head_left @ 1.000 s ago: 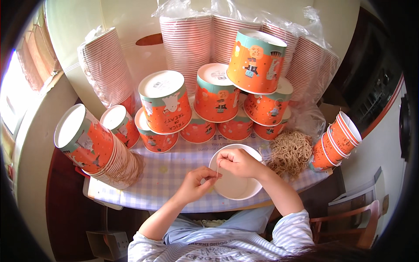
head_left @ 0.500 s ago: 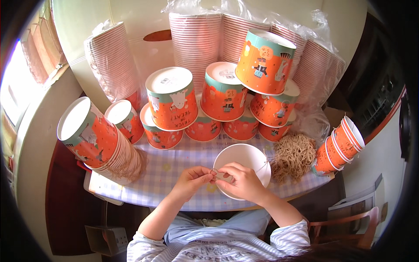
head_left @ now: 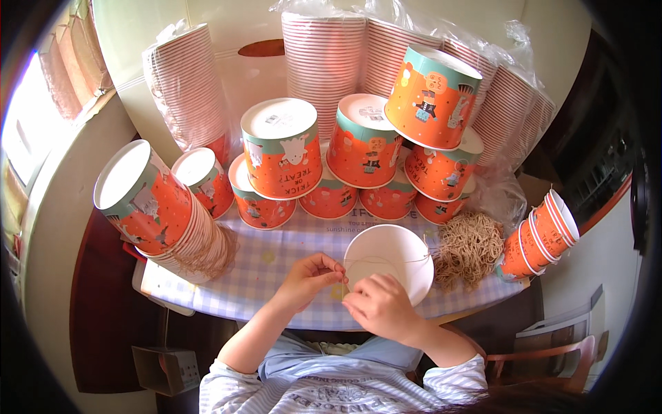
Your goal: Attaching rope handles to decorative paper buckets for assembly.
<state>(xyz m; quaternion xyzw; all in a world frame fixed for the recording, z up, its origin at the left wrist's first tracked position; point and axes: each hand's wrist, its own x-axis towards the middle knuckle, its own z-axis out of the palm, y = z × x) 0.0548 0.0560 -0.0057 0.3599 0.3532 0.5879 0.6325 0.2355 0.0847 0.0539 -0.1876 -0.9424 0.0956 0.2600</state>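
Item: paper cup point(head_left: 388, 260), white inside, open mouth up, at the near edge of the checked table point(head_left: 276, 265), just in front of the person

String point(head_left: 393, 261): thin, tan, stretched across the cup mouth from its right rim to the hands at its near left rim

Left hand point(head_left: 308, 278): fingers pinched together on the string end, just left of the cup

Right hand point(head_left: 380, 308): fingertips closed on the same string beside the left, touching the cup's near rim; whether it also grips the rim cannot be told

Handling note: the step looks like fixing a string handle to the cup; best done with the string kept taut, both pinches close together, and the cup steadied so the light paper wall does not buckle or slide

Around: string bundle point(head_left: 470, 246), loose heap just right of the cup; nested orange cups point(head_left: 538, 238) on their side at far right; a second nested stack point(head_left: 162, 214) on its side at left; orange tubs point(head_left: 345, 162) piled base-out beyond the cup; bagged cup sleeves point(head_left: 324, 58) along the far wall

Obstructions: the string bundle sits near enough to snag the working string; the piled tubs stand close behind the cup, leaving little room on the far side
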